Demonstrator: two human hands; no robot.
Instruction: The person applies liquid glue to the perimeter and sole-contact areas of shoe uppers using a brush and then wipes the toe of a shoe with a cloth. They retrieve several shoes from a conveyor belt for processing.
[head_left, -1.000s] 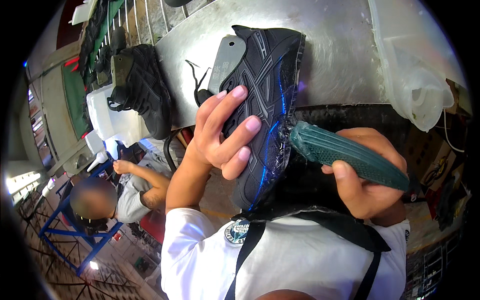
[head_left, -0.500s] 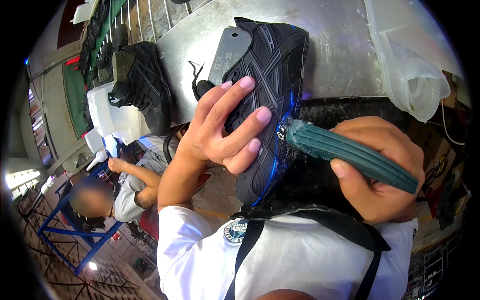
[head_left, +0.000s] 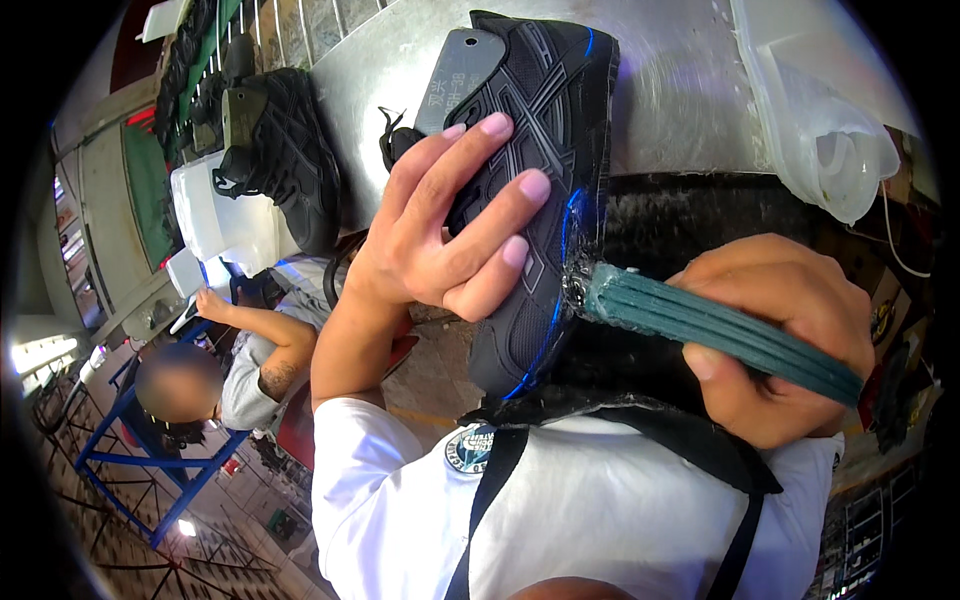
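A black shoe upper (head_left: 555,110) with grey overlay stripes is stretched over a grey shoe last (head_left: 460,75), lying on its side. My left hand (head_left: 430,235) grips it, fingers spread over the side panel; the thumb is hidden. A bright blue line runs along the upper's lower edge. In my right hand (head_left: 790,300), closed round its handle, is a green ribbed brush (head_left: 700,320). Its wet, dark tip touches the upper's lower edge near the blue line, a little toward the end closest to me.
Another black shoe upper (head_left: 295,150) on a last sits at the left of the metal table (head_left: 670,90), by a white plastic container (head_left: 235,215). A translucent plastic container (head_left: 825,130) stands at the right. A co-worker (head_left: 260,370) in grey sits at the left.
The brush tip has slid along the upper's edge toward me, and my right hand has shifted slightly right and down. The upper and my left hand have moved slightly away from me.
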